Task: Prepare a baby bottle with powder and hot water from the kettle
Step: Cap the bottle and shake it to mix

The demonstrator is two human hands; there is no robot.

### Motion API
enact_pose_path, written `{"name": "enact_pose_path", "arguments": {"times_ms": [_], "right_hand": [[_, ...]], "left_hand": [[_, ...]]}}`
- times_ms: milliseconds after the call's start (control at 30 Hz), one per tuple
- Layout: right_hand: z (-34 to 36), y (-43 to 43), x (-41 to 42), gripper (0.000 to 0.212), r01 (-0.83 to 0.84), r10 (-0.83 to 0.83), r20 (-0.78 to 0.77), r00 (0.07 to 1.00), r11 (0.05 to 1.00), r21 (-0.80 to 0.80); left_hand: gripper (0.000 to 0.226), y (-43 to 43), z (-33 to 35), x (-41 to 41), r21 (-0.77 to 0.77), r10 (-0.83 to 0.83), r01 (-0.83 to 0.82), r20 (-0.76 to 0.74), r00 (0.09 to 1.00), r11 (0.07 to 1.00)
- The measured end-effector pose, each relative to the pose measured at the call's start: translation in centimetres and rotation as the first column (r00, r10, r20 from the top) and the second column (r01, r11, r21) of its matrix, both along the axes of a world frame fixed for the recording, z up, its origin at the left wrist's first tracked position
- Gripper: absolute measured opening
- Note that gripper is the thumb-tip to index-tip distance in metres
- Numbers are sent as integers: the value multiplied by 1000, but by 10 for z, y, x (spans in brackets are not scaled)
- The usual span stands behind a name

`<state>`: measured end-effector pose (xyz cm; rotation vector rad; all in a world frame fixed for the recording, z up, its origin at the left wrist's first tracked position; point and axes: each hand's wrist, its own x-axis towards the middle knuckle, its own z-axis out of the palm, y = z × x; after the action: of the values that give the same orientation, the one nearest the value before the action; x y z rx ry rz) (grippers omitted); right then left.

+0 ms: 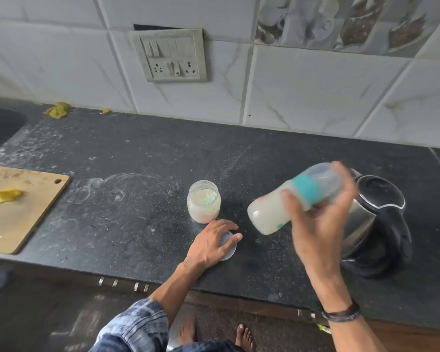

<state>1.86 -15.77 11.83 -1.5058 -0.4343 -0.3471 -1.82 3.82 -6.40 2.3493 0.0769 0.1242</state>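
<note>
On the bench, the open powder jar is left standing at centre, and its lid at 5 o'clock is pinned flat under the spread left hand, fingers released. At 3 o'clock the capped baby bottle, cloudy with mix, is clenched tilted in the right hand before the kettle, probably for shaking.
</note>
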Motion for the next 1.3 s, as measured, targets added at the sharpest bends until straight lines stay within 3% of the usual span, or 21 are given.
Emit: {"name": "enact_pose_path", "arguments": {"times_ms": [100, 233, 300, 367, 433, 533, 600, 667, 767, 833, 900, 1033, 1100, 1133, 1233, 1300], "right_hand": [[-1, 3, 3, 83, 140, -150, 111, 982, 985, 99], [-2, 6, 2, 83, -58, 52, -44, 998, 985, -160], [-2, 2, -2, 79, -53, 52, -17, 999, 995, -81], [0, 3, -2, 79, 53, -57, 57, 997, 997, 63], [-3, 4, 1, 83, 116, -126, 106, 986, 989, 93], [-4, 9, -1, 84, -21, 18, -24, 1000, 995, -100], [-6, 9, -8, 81, -65, 57, -69, 996, 991, -119], [-2, 10, -10, 82, 23, -24, 62, 998, 1000, 10], [-3, 14, -3, 82, 158, -167, 201, 965, 986, 62], [-5, 12, 4, 81, 105, -101, 140, 985, 994, -21], [-4, 12, 2, 83, -31, 26, -35, 999, 990, -136], [0, 7, -1, 80, 110, -118, 80, 990, 989, 93], [-3, 5, 5, 82, 195, -210, 135, 968, 974, 118], [-4, 5, 9, 81, 167, -176, 139, 975, 983, 73], [-5, 7, 6, 81, -75, 71, -49, 996, 994, -84], [-6, 4, 4, 80, 36, -36, 5, 999, 999, 24]], "left_hand": [[54, 0, 1, 0, -2, 9, -9, -2, 1000, 1000], [52, 1, -2, 0, 4, -11, 11, -8, 1000, 1000], [49, 0, -2, 0, 2, -12, 12, -13, 1000, 1000], [49, 0, -1, 0, 3, 6, -6, -9, 1000, 1000], [50, 0, 0, 0, 2, 12, -12, -7, 1000, 1000], [59, 0, 2, -1, -6, -12, 12, -2, 1000, 1000], [63, 0, 3, -1, -9, -32, 32, -4, 999, 999], [60, 0, 3, 0, 1, -18, 18, -8, 1000, 1000], [57, 0, 1, 0, 5, 0, 0, -4, 1000, 1000], [56, 0, 0, 0, 7, -4, 4, 2, 1000, 1000], [56, 1, -1, 0, 12, -13, 13, 1, 1000, 1000], [58, 0, -2, 1, 16, 0, 0, 7, 1000, 1000], [56, 0, -2, 2, 15, 7, -7, 11, 1000, 1000], [55, 0, -2, 2, 16, 6, -6, 12, 1000, 1000], [52, 2, -3, 1, 25, -13, 13, 12, 1000, 1000], [54, 1, -3, 1, 24, -12, 12, 23, 1000, 1000]]}}
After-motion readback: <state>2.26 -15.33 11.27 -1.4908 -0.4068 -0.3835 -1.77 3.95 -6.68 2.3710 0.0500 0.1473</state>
